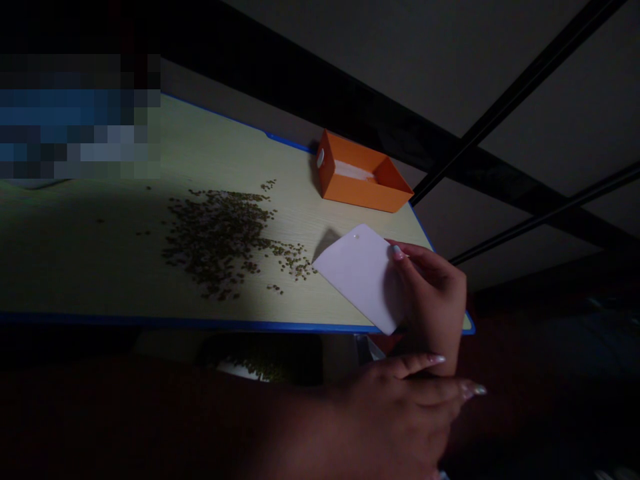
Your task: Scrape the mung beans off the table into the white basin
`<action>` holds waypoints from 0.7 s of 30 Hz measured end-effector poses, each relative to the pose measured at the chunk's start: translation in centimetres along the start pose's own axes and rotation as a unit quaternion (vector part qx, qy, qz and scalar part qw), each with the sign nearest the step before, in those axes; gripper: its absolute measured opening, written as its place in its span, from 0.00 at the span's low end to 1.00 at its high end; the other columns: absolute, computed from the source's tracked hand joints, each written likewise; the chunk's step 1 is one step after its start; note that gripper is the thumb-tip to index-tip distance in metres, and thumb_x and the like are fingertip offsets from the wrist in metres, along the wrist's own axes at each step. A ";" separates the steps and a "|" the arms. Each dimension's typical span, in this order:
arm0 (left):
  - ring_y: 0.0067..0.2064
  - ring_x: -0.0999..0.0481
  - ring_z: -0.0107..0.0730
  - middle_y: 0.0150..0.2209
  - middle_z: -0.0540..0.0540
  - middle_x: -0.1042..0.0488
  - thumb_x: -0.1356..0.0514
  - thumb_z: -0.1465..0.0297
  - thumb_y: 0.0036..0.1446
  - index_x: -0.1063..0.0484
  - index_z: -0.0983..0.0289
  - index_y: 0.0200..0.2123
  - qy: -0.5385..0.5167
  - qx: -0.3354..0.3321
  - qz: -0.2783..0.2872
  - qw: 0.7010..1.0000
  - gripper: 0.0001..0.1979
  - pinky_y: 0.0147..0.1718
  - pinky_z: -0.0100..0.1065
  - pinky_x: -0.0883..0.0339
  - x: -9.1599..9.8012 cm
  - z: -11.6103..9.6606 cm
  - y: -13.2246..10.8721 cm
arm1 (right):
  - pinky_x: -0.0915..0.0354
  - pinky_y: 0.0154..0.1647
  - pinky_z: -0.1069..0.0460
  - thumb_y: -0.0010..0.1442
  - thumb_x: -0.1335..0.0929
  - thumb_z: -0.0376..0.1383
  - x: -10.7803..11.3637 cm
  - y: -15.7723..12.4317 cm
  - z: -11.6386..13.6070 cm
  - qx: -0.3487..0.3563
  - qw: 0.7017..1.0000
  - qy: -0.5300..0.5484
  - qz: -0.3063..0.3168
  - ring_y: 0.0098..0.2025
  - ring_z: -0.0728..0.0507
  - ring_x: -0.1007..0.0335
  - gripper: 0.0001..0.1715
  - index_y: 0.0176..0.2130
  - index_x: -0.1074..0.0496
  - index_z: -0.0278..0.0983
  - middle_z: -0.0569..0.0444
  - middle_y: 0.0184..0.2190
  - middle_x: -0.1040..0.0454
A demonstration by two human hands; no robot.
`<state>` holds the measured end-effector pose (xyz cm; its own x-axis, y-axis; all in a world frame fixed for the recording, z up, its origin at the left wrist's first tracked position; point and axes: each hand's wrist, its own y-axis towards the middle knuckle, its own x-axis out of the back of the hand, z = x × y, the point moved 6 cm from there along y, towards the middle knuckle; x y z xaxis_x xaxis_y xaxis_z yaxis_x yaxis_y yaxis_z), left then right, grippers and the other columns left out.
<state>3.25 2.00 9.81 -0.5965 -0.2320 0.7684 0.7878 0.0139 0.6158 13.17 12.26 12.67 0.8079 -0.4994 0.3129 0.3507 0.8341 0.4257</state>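
My right hand (437,293) pinches a white flat plastic scraper (357,270) with a small hole near one corner, thumb on its upper face. The scraper is tilted over the right end of the pale tabletop (120,280), one corner close to scattered small green beans (295,261). A larger spread of these beans (215,233) covers the middle of the tabletop. My left hand (400,413) reaches across from the lower left, fingers stretched out over my right wrist and nothing seen in them. Whether it touches the wrist I cannot tell.
An orange open box (367,197) with something white inside stands near the far edge. The tabletop has a blue rim (190,325). Below it, a dark container (300,353) shows more green beans. Dark-framed panels (525,133) rise behind. A blurred patch (65,113) covers the upper left.
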 end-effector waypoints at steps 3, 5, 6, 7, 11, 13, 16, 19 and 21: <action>0.68 0.43 0.30 0.61 0.50 0.33 0.55 0.59 0.62 0.30 0.60 0.51 -0.003 0.001 0.003 1.000 0.22 0.66 0.37 0.49 0.0 0.0 0.0 | 0.28 0.42 0.48 0.57 0.28 0.40 -0.3 0.1 -0.1 0.004 1.000 -0.003 0.002 0.40 0.44 0.21 0.08 0.36 0.19 0.40 0.53 0.38 0.16; 0.67 0.43 0.31 0.61 0.50 0.32 0.55 0.59 0.62 0.29 0.61 0.51 -0.006 0.005 0.004 1.000 0.23 0.66 0.37 0.50 -0.1 0.1 0.1 | 0.28 0.42 0.48 0.57 0.28 0.40 -0.5 0.2 -0.1 0.009 1.000 -0.011 -0.001 0.39 0.44 0.21 0.09 0.36 0.19 0.40 0.52 0.38 0.16; 0.67 0.43 0.30 0.61 0.50 0.33 0.55 0.58 0.62 0.29 0.61 0.51 -0.008 0.006 0.004 1.000 0.23 0.67 0.37 0.51 -0.1 0.1 0.1 | 0.28 0.41 0.48 0.57 0.28 0.40 -0.5 0.3 -0.1 0.013 1.000 -0.019 -0.004 0.39 0.44 0.21 0.09 0.37 0.19 0.39 0.52 0.38 0.16; 0.67 0.43 0.30 0.61 0.50 0.33 0.55 0.58 0.62 0.30 0.61 0.51 -0.011 0.008 0.004 1.000 0.23 0.67 0.37 0.51 -0.1 0.1 0.0 | 0.28 0.40 0.49 0.57 0.29 0.40 -0.6 0.3 -0.1 0.016 0.999 -0.029 -0.009 0.38 0.44 0.21 0.10 0.37 0.19 0.39 0.52 0.38 0.16; 0.68 0.44 0.31 0.61 0.50 0.33 0.56 0.59 0.63 0.30 0.61 0.51 -0.018 0.010 0.005 1.000 0.23 0.67 0.38 0.53 -0.1 0.1 -0.1 | 0.31 0.33 0.50 0.58 0.30 0.40 -0.3 0.5 0.0 0.010 0.995 -0.090 -0.041 0.33 0.44 0.23 0.12 0.38 0.19 0.37 0.50 0.34 0.17; 0.68 0.45 0.32 0.61 0.51 0.33 0.56 0.59 0.63 0.30 0.61 0.52 -0.019 0.011 0.008 1.000 0.23 0.67 0.39 0.54 -0.2 0.0 -0.1 | 0.32 0.30 0.50 0.57 0.31 0.41 0.2 0.5 -0.1 0.000 0.990 -0.124 -0.066 0.30 0.44 0.24 0.14 0.38 0.19 0.36 0.50 0.31 0.17; 0.68 0.45 0.33 0.62 0.51 0.34 0.54 0.58 0.62 0.30 0.61 0.51 -0.022 0.007 0.010 1.000 0.22 0.67 0.40 0.53 -0.3 -0.1 -0.1 | 0.33 0.29 0.49 0.57 0.31 0.41 1.2 0.6 -0.3 -0.013 0.981 -0.161 -0.104 0.30 0.43 0.24 0.16 0.38 0.19 0.34 0.47 0.31 0.18; 0.68 0.44 0.33 0.62 0.52 0.34 0.54 0.57 0.62 0.30 0.61 0.51 -0.023 0.006 0.009 1.000 0.23 0.66 0.40 0.52 -0.6 -0.2 -0.1 | 0.33 0.30 0.48 0.56 0.32 0.41 2.2 0.7 -0.6 -0.021 0.971 -0.194 -0.136 0.31 0.41 0.24 0.17 0.39 0.19 0.33 0.45 0.32 0.18; 0.68 0.44 0.33 0.62 0.52 0.33 0.54 0.58 0.62 0.30 0.62 0.51 -0.023 0.009 0.007 1.000 0.23 0.66 0.39 0.52 -0.7 -0.2 0.0 | 0.33 0.31 0.48 0.56 0.32 0.41 2.8 0.7 -0.7 -0.017 0.963 -0.219 -0.155 0.32 0.41 0.24 0.17 0.39 0.19 0.33 0.44 0.32 0.18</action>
<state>3.66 2.00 9.23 -0.5923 -0.1870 0.7837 0.7934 0.0341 0.6078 16.00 11.67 13.25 0.3868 -0.7709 0.5061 0.5644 0.6319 0.5312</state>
